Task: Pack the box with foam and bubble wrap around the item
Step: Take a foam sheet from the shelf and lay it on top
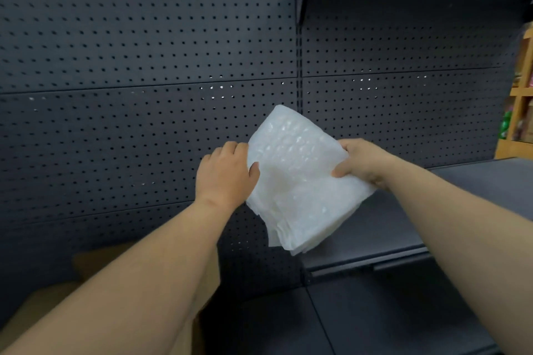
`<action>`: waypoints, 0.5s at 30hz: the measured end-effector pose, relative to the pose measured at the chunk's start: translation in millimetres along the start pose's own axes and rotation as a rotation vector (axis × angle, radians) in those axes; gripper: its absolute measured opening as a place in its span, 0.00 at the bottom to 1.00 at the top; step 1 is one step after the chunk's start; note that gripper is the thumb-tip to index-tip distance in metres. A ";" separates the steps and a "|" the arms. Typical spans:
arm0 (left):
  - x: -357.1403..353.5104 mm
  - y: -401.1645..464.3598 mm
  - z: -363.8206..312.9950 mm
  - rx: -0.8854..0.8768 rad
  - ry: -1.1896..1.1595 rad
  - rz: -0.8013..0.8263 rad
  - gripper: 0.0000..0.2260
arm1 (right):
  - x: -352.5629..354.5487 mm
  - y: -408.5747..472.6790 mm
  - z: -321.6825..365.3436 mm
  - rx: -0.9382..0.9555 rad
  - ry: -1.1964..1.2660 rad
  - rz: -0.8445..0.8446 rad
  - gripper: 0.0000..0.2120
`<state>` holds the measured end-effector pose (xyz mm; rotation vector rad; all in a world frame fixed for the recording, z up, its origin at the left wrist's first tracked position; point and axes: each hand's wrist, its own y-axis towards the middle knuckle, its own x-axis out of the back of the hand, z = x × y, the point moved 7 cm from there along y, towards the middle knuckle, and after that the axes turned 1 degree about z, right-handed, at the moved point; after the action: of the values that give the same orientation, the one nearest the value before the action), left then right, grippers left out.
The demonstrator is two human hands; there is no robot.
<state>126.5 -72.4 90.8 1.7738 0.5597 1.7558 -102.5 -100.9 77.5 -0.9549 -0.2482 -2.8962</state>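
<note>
- Head view: both hands hold a folded bubble wrap [300, 179] in front of a black pegboard [115, 66].
- Left hand [226, 174] grips its left edge.
- Right hand [360, 163] pinches its right edge.
- Cardboard box [86, 268] sits below the wrap, to the left.

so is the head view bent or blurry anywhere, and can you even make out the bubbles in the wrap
Head view: wide-angle bending curves the pegboard seams; lighting is dim and even, with no harsh glare. The bubble wrap, held by the left hand and right hand, shows bubbles near its top, paler and washed out lower down. The cardboard box at the lower left is soft.
</note>
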 end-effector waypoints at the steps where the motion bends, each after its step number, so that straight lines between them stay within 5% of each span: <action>1: 3.7 -5.0 12.0 0.010 0.001 0.001 0.21 | -12.9 -1.9 9.4 0.017 0.005 0.012 0.18; 15: 34.1 -65.7 102.5 0.176 0.029 0.063 0.33 | -111.7 -29.7 66.7 0.199 -0.291 0.164 0.19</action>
<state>236.6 -11.9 76.3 1.9064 0.6965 1.8260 22.2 -56.7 60.0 -1.2889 -0.4452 -2.5230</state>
